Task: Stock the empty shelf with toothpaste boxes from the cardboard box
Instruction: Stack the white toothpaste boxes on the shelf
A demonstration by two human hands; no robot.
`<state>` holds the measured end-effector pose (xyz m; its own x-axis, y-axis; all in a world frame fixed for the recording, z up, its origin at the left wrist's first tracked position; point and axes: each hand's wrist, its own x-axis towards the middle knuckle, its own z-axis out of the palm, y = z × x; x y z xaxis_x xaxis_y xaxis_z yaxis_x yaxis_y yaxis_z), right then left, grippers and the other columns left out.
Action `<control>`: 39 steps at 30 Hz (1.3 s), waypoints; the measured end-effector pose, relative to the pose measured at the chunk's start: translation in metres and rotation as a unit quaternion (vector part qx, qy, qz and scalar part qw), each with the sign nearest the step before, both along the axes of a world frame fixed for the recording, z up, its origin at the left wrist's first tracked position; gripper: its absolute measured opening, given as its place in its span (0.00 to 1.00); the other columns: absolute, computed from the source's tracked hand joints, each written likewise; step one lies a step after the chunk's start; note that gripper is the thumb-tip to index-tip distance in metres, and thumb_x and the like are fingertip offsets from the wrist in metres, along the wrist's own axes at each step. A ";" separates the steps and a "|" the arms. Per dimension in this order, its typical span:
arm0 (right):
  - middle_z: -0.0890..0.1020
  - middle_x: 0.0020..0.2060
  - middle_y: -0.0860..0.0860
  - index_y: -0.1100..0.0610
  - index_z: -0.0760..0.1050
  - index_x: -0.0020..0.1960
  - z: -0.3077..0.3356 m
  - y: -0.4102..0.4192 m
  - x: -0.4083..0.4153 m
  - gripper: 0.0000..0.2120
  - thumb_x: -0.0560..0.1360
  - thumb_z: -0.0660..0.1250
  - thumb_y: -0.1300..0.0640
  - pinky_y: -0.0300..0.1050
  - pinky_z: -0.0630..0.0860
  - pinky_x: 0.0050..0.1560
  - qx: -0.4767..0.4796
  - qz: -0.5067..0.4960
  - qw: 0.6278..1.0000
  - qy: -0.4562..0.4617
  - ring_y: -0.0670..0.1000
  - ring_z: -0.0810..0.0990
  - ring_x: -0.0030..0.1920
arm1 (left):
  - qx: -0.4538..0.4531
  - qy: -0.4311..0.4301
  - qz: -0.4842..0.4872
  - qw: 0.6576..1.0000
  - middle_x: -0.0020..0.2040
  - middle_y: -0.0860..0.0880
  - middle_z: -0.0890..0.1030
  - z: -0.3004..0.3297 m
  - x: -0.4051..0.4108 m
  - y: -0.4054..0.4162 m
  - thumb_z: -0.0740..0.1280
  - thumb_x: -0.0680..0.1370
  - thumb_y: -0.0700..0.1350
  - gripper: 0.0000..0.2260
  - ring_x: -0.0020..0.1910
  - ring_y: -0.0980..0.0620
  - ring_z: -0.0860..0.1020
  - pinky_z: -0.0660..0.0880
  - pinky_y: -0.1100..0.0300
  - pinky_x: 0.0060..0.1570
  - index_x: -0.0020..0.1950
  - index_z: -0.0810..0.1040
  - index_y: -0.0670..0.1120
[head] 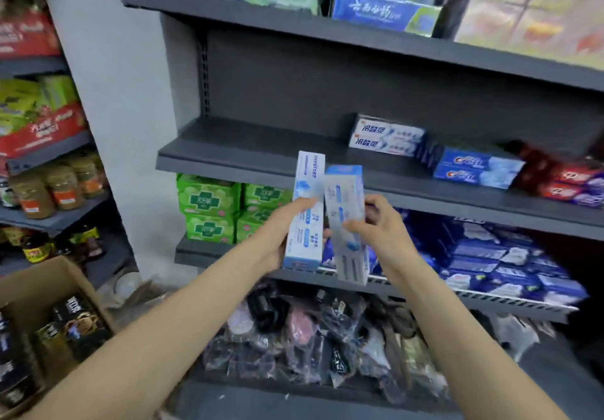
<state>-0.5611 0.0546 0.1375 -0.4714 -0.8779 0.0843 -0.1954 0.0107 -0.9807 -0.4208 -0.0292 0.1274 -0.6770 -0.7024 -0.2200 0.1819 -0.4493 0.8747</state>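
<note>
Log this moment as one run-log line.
left hand: holds white-blue toothpaste box | right hand: holds second toothpaste box | middle shelf: left part bare | placing: not yet

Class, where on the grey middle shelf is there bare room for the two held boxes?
Middle shelf: bare from its left end to the white-blue toothpaste stack. Rightward it is crowded: blue boxes, then red boxes.

light: even, bright indoor | shadows: soft | blur: overall softness, smeared edges | distortion: wide-angle bowing
</note>
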 end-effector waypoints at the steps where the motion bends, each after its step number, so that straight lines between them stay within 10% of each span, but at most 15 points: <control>1: 0.82 0.49 0.50 0.55 0.73 0.51 0.005 -0.002 -0.014 0.13 0.71 0.69 0.68 0.40 0.76 0.45 -0.007 0.014 0.997 0.071 0.45 0.79 0.46 | 0.006 0.006 0.003 1.000 0.33 0.46 0.83 0.004 -0.012 -0.004 0.60 0.80 0.45 0.07 0.28 0.52 0.81 0.78 0.64 0.29 0.49 0.76 0.45; 6: 0.75 0.50 0.42 0.52 0.78 0.51 0.023 -0.031 -0.075 0.16 0.69 0.71 0.69 0.28 0.67 0.52 -0.072 0.006 0.935 0.347 0.45 0.71 0.56 | 0.012 -0.019 -0.028 0.999 0.33 0.47 0.84 0.018 -0.058 -0.040 0.63 0.78 0.52 0.09 0.28 0.52 0.81 0.75 0.62 0.30 0.49 0.77 0.48; 11: 0.73 0.59 0.50 0.60 0.79 0.54 0.037 -0.077 -0.114 0.19 0.74 0.56 0.77 0.25 0.71 0.50 -0.103 0.026 0.971 0.215 0.43 0.74 0.58 | -0.066 -0.010 -0.025 0.997 0.48 0.43 0.84 0.035 -0.110 -0.086 0.70 0.75 0.44 0.13 0.39 0.49 0.83 0.80 0.58 0.36 0.58 0.78 0.44; 15: 0.82 0.51 0.55 0.60 0.80 0.50 0.036 -0.114 -0.143 0.14 0.78 0.56 0.68 0.53 0.75 0.58 -0.082 0.053 0.995 -0.031 0.52 0.80 0.53 | -0.097 -0.043 -0.004 0.994 0.52 0.41 0.83 0.037 -0.144 -0.123 0.73 0.72 0.38 0.19 0.47 0.45 0.83 0.81 0.53 0.42 0.62 0.77 0.42; 22: 0.82 0.52 0.58 0.53 0.65 0.68 0.029 -0.164 -0.184 0.26 0.74 0.64 0.69 0.52 0.79 0.50 -0.008 0.009 0.997 -0.071 0.56 0.82 0.48 | -0.139 -0.074 0.006 0.988 0.52 0.40 0.83 0.037 -0.170 -0.162 0.73 0.71 0.36 0.18 0.44 0.44 0.83 0.82 0.53 0.42 0.60 0.75 0.40; 28: 0.78 0.58 0.57 0.58 0.68 0.68 0.030 -0.190 -0.221 0.26 0.72 0.65 0.71 0.36 0.76 0.41 0.025 -0.048 0.991 0.125 0.53 0.78 0.49 | -0.115 -0.046 0.070 0.990 0.51 0.41 0.81 0.038 -0.177 -0.185 0.71 0.73 0.35 0.17 0.40 0.43 0.82 0.81 0.56 0.33 0.57 0.70 0.45; 39: 0.69 0.70 0.51 0.51 0.67 0.71 0.038 -0.240 -0.295 0.32 0.73 0.54 0.75 0.42 0.65 0.65 0.204 0.056 0.791 0.574 0.54 0.68 0.69 | -0.133 -0.089 0.092 0.983 0.43 0.44 0.82 0.042 -0.193 -0.212 0.72 0.73 0.43 0.08 0.40 0.43 0.82 0.79 0.48 0.47 0.46 0.74 0.47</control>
